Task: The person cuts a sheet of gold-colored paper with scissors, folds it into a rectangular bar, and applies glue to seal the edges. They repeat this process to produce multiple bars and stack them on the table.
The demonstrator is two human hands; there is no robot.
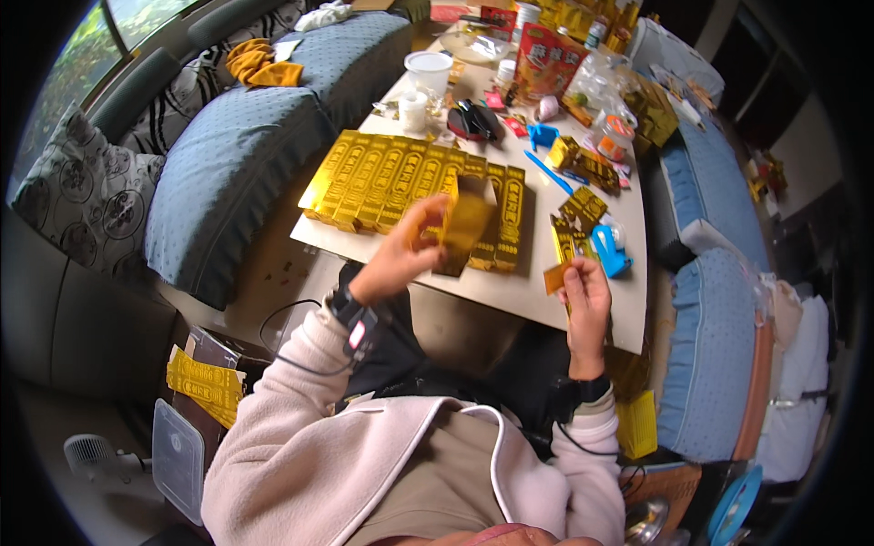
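My left hand (411, 247) is closed around a small gold carton (470, 218), blurred by motion, which it holds tilted above the front edge of the table. Under and behind that carton lies a row of long gold boxes (369, 173), packed side by side. Over the table's right part, my right hand (585, 293) pinches a small flat brownish-gold piece (554, 277) between thumb and fingers. Just beyond the right hand are a blue tape dispenser (611, 251) and some gold cartons (583, 209). Both wrists wear black bands with cables.
Farther back on the table are a blue stick (549, 173), a white tub (428, 73), a red pouch (546, 64) and plastic bags. Blue-covered sofas (246, 164) flank the table. At lower left, flattened gold cartons (205, 384) lie on a dark box.
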